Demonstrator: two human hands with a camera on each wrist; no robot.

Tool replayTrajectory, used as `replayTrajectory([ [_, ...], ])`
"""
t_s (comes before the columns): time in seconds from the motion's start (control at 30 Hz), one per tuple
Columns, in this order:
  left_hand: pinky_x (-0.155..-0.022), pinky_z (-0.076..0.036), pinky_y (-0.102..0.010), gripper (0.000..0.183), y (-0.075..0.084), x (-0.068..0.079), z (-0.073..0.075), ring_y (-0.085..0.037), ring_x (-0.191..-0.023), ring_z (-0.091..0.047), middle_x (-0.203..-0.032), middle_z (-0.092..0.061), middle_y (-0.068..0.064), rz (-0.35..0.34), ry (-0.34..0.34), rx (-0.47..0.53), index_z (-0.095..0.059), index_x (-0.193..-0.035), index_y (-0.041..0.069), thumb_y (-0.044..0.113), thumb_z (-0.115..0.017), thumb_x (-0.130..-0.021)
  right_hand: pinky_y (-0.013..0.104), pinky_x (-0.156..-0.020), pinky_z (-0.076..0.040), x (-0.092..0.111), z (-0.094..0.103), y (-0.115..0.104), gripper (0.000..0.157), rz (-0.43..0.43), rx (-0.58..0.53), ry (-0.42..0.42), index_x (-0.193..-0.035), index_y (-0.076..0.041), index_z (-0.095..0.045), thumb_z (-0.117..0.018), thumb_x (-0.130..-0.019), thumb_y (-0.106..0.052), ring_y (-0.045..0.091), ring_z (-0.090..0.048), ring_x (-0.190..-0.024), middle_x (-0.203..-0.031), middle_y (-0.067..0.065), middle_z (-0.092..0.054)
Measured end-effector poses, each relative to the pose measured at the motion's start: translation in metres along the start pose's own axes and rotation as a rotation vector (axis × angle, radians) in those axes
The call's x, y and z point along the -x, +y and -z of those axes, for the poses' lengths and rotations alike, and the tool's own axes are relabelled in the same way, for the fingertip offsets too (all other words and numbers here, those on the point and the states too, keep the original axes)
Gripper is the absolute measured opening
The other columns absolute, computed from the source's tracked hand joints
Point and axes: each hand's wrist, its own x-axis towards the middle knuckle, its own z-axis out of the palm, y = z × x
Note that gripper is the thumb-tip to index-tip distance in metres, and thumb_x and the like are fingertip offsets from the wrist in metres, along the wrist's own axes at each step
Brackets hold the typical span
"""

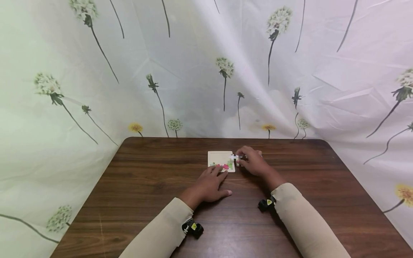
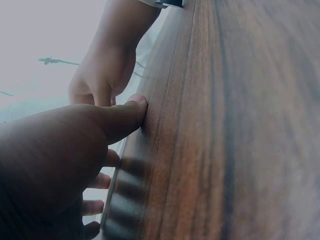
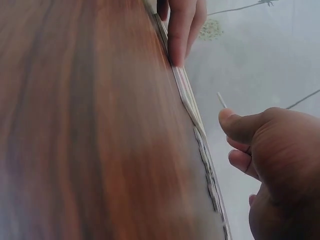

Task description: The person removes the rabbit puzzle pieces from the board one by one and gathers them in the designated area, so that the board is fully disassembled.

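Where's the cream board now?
In the head view, the cream board lies toward the far end of the table, just right of center, with the left hand at its near edge and the right hand to its right.

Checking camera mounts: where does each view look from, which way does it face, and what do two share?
Head: on the head, facing forward and down at the table and board; left hand, right hand and sleeves show.
Left wrist: on that wrist, facing low across the table; left hand close, right hand beyond.
Right wrist: on that wrist, facing low across the table; right hand close, pinching a piece, with left-hand fingers at the board beyond.
Shared: both wrist views show both hands and the table.
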Motion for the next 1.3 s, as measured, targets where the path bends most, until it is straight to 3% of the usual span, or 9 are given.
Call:
replayTrajectory([
  [0.2,-0.136,-0.028,-0.055,0.081,0.001,0.001,0.001,-0.038,-0.168,-0.025,-0.181,-0.030,-0.011,-0.004,0.004,0.008,-0.042,-0.170,0.019,0.064,-0.061,-0.106,0.058,-0.101,-0.029,0.008,0.009,0.003,0.021,0.007,-0.026,0.022,-0.123,-0.006,-0.070,-0.075,-0.104,-0.011,0.036,-0.065,-0.115,-0.121,0.014,-0.070],
  [0.53,-0.136,-0.028,-0.055,0.081,0.000,0.002,0.001,-0.039,-0.169,-0.024,-0.181,-0.029,-0.011,-0.004,0.010,0.018,-0.042,-0.170,0.019,0.064,-0.061,-0.106,0.061,-0.105,-0.027,0.016,0.017,0.020,0.022,-0.010,-0.036,0.011,-0.125,-0.006,-0.069,-0.074,-0.104,-0.012,0.036,-0.058,-0.125,-0.124,0.014,-0.069],
  [0.9,-0.136,-0.028,-0.056,0.081,0.000,0.002,0.000,-0.038,-0.169,-0.025,-0.182,-0.028,-0.010,-0.001,0.002,0.018,-0.041,-0.171,0.019,0.064,-0.061,-0.106,0.065,-0.105,-0.030,0.029,0.024,0.029,0.020,0.017,-0.043,0.026,-0.123,-0.007,-0.069,-0.074,-0.103,-0.007,0.035,-0.057,-0.124,-0.125,0.014,-0.068],
  [1.3,-0.135,-0.028,-0.056,0.081,0.001,0.004,0.002,-0.039,-0.168,-0.025,-0.181,-0.029,-0.011,0.003,0.006,0.029,-0.042,-0.170,0.019,0.063,-0.062,-0.106,0.071,-0.107,-0.029,0.042,0.033,0.040,0.020,-0.012,-0.059,0.040,-0.122,-0.008,-0.069,-0.075,-0.103,-0.007,0.040,-0.052,-0.131,-0.132,0.015,-0.067],
])
